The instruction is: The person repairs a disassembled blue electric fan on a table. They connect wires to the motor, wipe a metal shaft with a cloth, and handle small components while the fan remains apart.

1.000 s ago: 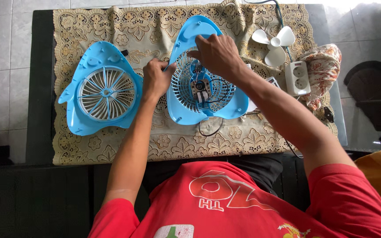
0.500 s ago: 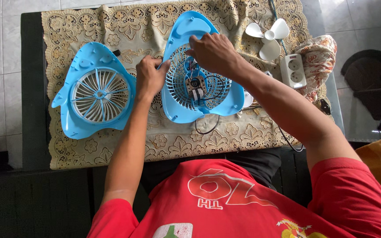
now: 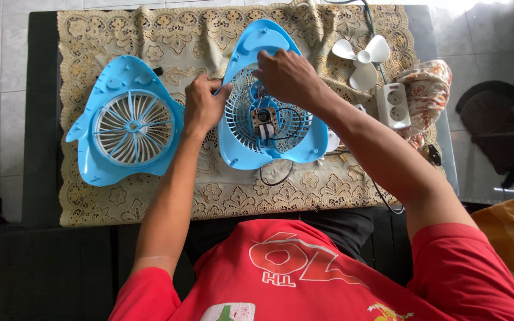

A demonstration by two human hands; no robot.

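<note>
- One dark table [image 3: 41, 119], far edge cut off by the frame; mostly covered.
- One beige lace cloth [image 3: 233, 196] spread under both hands.
- Two blue fish-shaped fan housings. Rear housing [image 3: 251, 151], with wire grille and exposed motor [image 3: 263, 116], lies directly under both hands. Front housing [image 3: 99, 89], with white radial grille, lies left of the left hand, just beside the rear housing, untouched.
- Two hands. Left hand [image 3: 204, 106] clenched at the left rim of the rear housing, pinching a thin item too small to make out. Right hand [image 3: 287, 76] curled over the upper grille, fingertips down just above the motor; anything between the fingers hidden, grasp cannot be told.
- One patterned cloth bundle [image 3: 426, 89], well right of the right hand.
- One white three-blade impeller [image 3: 361, 56], right of the right hand, apart from the housing.
- One white socket strip [image 3: 392, 106], just below the impeller; cord partly hidden by the right forearm.
- One black wire loop [image 3: 276, 172] below the rear housing.
</note>
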